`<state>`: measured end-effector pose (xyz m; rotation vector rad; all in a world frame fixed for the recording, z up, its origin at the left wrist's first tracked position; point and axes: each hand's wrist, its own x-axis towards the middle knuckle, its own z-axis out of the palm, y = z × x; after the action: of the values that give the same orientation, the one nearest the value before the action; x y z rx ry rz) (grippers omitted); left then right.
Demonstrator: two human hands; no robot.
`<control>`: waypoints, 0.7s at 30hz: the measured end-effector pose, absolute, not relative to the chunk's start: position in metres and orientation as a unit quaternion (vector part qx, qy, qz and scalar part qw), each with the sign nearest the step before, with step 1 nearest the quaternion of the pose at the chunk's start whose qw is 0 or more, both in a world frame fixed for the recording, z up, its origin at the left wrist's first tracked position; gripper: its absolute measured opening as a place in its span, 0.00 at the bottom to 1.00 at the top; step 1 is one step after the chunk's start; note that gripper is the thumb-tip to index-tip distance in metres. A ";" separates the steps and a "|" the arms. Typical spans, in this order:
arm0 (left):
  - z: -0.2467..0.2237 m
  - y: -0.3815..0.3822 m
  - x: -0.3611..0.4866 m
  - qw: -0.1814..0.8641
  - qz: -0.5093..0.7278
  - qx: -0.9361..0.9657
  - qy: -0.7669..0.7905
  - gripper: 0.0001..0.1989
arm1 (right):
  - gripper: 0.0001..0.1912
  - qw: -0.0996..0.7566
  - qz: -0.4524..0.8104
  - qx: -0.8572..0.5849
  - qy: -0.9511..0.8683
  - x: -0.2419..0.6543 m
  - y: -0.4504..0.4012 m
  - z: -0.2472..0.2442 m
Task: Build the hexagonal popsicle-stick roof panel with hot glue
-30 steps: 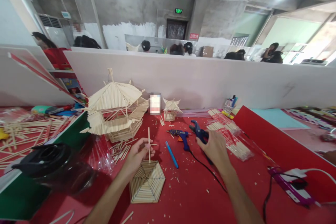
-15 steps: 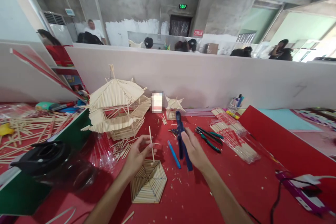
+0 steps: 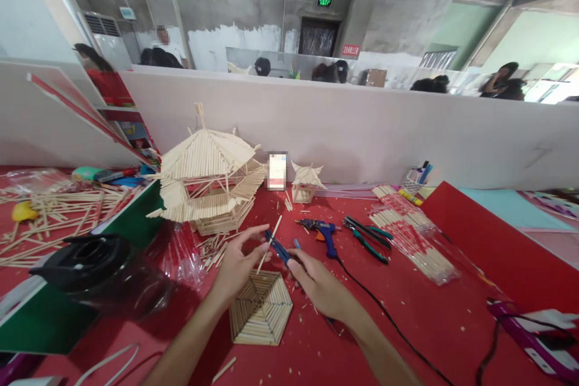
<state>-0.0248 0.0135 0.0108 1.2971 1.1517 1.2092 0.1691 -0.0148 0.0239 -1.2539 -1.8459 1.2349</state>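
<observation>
A thin wooden stick (image 3: pixel 274 233) is pinched between the thumb and fingers of my left hand (image 3: pixel 242 258). My right hand (image 3: pixel 319 286) grips a dark blue pliers-like tool (image 3: pixel 281 252), whose tip meets the stick near my left fingertips. I cannot make out whether its jaws are closed. Just below my hands lies a flat hexagonal panel of sticks (image 3: pixel 262 316). Partly hidden behind my right hand is a blue pen (image 3: pixel 297 243). Beyond it rests a blue glue gun (image 3: pixel 323 232) with a black cord.
At the left back stands a large stick pavilion (image 3: pixel 208 163), with a small stick pavilion (image 3: pixel 306 178) farther right. Green-handled pliers (image 3: pixel 368 240) and bagged sticks (image 3: pixel 416 241) lie right. A dark pitcher (image 3: pixel 104 277) stands left. White partition (image 3: pixel 362 126) behind; people sit beyond.
The blue tool has swung left and down from upright, and its tip now meets the stick. The stick leans more to the right. The glue gun has come into clear view.
</observation>
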 end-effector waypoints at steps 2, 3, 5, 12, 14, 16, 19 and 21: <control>0.013 0.013 -0.025 0.473 0.496 0.548 0.479 0.25 | 0.21 0.300 0.470 -0.463 -0.689 0.167 -0.014 0.024; 0.014 0.013 -0.024 0.464 0.496 0.553 0.483 0.25 | 0.21 0.304 0.469 -0.462 -0.688 0.167 -0.014 0.025; 0.016 0.013 -0.023 0.453 0.497 0.554 0.492 0.26 | 0.21 0.309 0.465 -0.465 -0.687 0.166 -0.013 0.026; 0.017 0.011 -0.022 0.467 0.491 0.547 0.491 0.29 | 0.20 0.298 0.458 -0.473 -0.691 0.166 -0.013 0.028; 0.016 0.011 -0.023 0.473 0.487 0.549 0.487 0.30 | 0.20 0.301 0.458 -0.467 -0.694 0.166 -0.013 0.028; 0.015 0.012 -0.024 0.466 0.483 0.561 0.486 0.30 | 0.20 0.304 0.456 -0.467 -0.694 0.166 -0.013 0.028; 0.013 0.013 -0.026 0.444 0.474 0.588 0.481 0.29 | 0.21 0.300 0.458 -0.468 -0.693 0.165 -0.013 0.026; 0.012 0.014 -0.028 0.437 0.469 0.605 0.472 0.29 | 0.21 0.297 0.460 -0.470 -0.692 0.165 -0.013 0.026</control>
<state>-0.0279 0.0137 0.0120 1.5053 1.1734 1.1654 0.1651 -0.0126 0.0259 -1.2501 -1.8408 1.2227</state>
